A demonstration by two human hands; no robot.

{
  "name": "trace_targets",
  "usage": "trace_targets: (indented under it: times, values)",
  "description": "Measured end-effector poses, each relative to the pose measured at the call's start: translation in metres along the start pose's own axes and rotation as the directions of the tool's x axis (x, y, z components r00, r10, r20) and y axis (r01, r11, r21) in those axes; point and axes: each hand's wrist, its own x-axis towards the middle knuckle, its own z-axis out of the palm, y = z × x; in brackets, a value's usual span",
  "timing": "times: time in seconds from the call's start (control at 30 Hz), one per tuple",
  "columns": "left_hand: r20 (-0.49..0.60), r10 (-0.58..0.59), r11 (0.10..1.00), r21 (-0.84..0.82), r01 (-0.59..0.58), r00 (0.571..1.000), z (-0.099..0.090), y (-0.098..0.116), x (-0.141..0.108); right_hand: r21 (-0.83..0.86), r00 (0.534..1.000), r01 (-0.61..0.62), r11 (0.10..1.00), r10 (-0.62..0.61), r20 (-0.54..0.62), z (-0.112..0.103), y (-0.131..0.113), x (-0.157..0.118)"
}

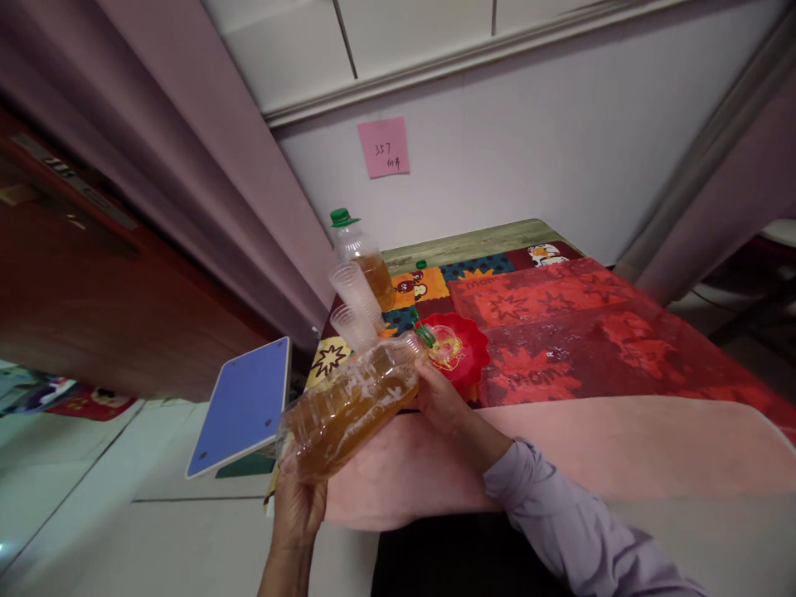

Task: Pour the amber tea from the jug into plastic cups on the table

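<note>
A large clear plastic bottle (pixel 354 406), part filled with foamy amber liquid, lies tilted in the air across both hands. Its base rests in my left hand (pixel 298 502), which is closed around it from below. Near the neck, my right hand (pixel 440 398) grips the same bottle. A green handle piece (pixel 424 330) shows at the mouth end, over a red scalloped bowl (pixel 476 352). Inside the bowl sits a clear round item (pixel 443 342), perhaps a cup; the bottle and hand hide part of this area.
Beyond the bottle stand two stacks of clear cups (pixel 356 290) and a second amber-filled bottle (pixel 379 278) with a green cap. A small green cap (pixel 421 264) lies on the patterned cloth. Pink mat (pixel 560 439) covers the near edge; a blue board (pixel 242 406) is at left.
</note>
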Motion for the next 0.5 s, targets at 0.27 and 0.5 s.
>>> trace_targets:
  times: [0.27, 0.5]
  values:
    - [0.05, 0.018, 0.999, -0.034, -0.016, 0.999, -0.004, -0.003, 0.003, 0.021, 1.0, -0.002, 1.0, 0.002, 0.0, -0.003, 0.003, 0.002]
    - [0.062, 0.045, 0.998, -0.037, -0.043, 0.997, -0.012, -0.008, 0.004, -0.003, 1.0, -0.005, 1.0, 0.005, 0.009, -0.006, 0.005, 0.003]
